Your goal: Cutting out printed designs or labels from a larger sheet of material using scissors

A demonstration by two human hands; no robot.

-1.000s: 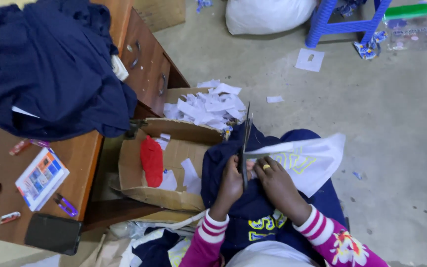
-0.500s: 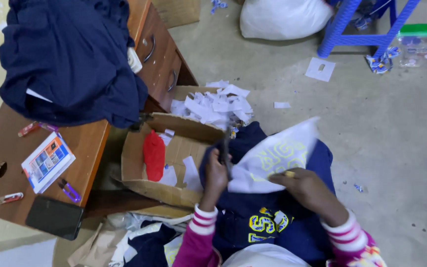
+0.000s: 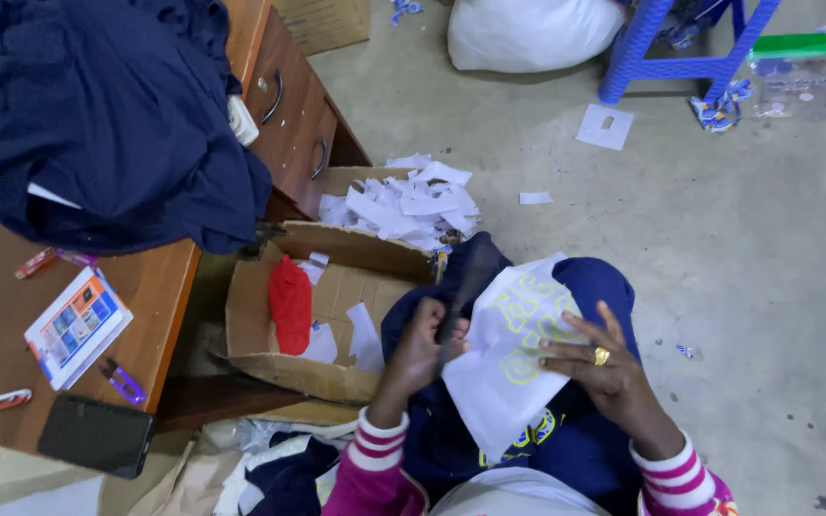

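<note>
Left hand [image 3: 420, 346] fingers clenched on scissors [image 3: 458, 304], right hand [image 3: 597, 365] fingers splayed on white sheet [image 3: 509, 368]

Matt white paper sheet [image 3: 504, 368], navy cloth [image 3: 585, 430], cardboard box [image 3: 336, 325].

Even, soft, fairly bright light; no hard shadows on my grey concrete floor [image 3: 738, 248]. Dark tool in my left hand [image 3: 423, 349] smeared by motion blur. My heaped navy blue cloth [image 3: 107, 124] reads near-black, folds lost. Slight wide-angle stretch at edges.
</note>
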